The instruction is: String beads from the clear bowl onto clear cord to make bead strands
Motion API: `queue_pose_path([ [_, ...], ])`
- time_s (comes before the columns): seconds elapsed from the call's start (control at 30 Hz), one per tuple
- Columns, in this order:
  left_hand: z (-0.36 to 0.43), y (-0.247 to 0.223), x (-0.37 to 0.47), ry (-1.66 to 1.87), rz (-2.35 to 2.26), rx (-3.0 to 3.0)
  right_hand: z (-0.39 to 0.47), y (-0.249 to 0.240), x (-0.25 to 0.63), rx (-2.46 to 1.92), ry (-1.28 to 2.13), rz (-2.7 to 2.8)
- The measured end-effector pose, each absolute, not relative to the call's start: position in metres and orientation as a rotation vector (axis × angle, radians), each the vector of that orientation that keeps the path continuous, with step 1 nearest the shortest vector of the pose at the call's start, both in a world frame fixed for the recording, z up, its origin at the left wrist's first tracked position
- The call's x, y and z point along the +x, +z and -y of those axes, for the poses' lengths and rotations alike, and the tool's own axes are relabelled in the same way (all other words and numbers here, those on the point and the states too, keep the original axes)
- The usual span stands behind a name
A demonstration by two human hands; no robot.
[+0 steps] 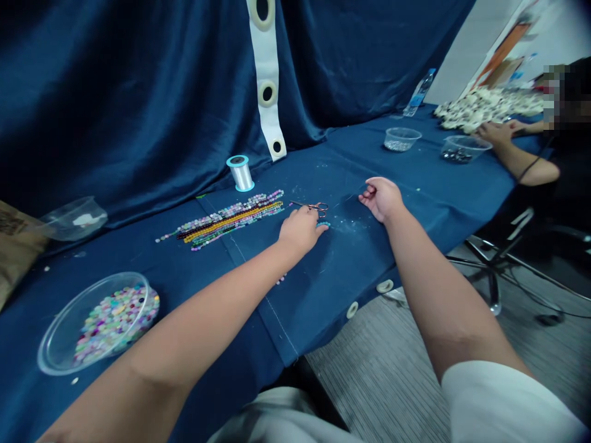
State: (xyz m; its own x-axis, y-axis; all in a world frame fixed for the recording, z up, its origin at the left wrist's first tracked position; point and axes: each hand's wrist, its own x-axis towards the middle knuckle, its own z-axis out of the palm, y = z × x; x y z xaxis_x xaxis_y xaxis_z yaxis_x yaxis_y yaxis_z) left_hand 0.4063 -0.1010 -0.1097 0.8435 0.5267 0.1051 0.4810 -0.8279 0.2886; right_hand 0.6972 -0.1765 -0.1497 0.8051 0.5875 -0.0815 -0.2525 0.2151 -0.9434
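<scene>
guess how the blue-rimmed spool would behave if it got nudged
The spool stands on end and is taller than wide, so a nudge near the top could tip it. On its side, its round rims would probably let it roll over the blue cloth. Its winding looks glossy, so it may feel slippery.

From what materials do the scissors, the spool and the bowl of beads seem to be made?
Scissors: probably metal, from the copper-toned sheen of the handles. Spool: likely plastic, with smooth blue ends; the pale, glossy line wound on it may be nylon. Bowl: clear and glossy, probably plastic, since the beads show through it; glass remains possible.
</scene>
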Motion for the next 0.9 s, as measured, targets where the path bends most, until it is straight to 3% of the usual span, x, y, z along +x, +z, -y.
queue_pose_path([
  [0.23, 0.104, -0.089, 0.373, 0.323, -0.691, 2.632, 0.177, -0.15, 0.698, -1.23, 0.587, 0.318],
  [0.53, 0.131, -0.018, 0.238, 0.429, -0.802, 2.18, 0.176, -0.152, 0.701, -1.237, 0.58, 0.291],
  [0.73, 0.161, -0.021, 0.143, 0.566, -1.007, 1.84, 0.177, -0.15, 0.697, -1.243, 0.571, 0.274],
  [0.9, 0.175, -0.041, 0.07, 0.613, -1.243, 1.983, 0.18, -0.145, 0.693, -1.261, 0.56, 0.259],
])
